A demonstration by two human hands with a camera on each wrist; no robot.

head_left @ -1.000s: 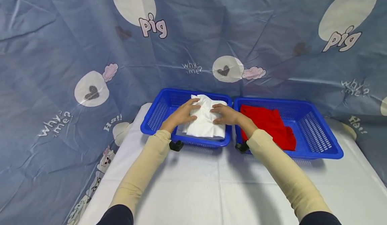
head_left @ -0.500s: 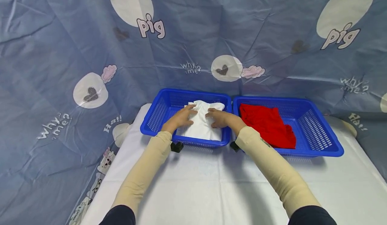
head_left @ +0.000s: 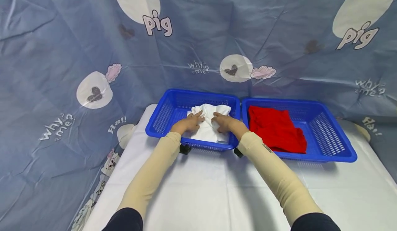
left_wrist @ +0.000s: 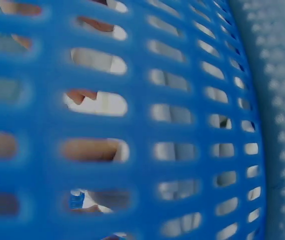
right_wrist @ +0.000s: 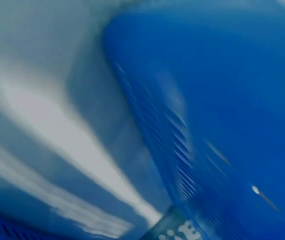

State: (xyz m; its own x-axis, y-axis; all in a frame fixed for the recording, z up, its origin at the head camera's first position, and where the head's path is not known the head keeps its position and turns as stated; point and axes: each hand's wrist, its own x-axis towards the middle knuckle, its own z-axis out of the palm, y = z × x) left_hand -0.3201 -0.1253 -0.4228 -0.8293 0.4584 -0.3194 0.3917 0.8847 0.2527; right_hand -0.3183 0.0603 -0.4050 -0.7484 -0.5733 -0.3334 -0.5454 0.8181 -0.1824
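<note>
A folded white cloth lies in the left blue basket, creased between the two hands. My left hand holds its left side, with bent fingers spread over the fabric. From the other side my right hand grips it, its fingers bent inward. The left wrist view looks through the slotted basket wall, where parts of fingers and white fabric show in the gaps. Blue plastic fills much of the blurred right wrist view, which shows no hand.
A second blue basket stands close on the right, with a red cloth in its left half. Both rest on a white-covered table before a printed blue-grey curtain.
Both hands have moved slightly lower into the left basket with the white cloth, which now sits deeper behind the front rim. The fingertips have drawn closer together. The red cloth stays put.
</note>
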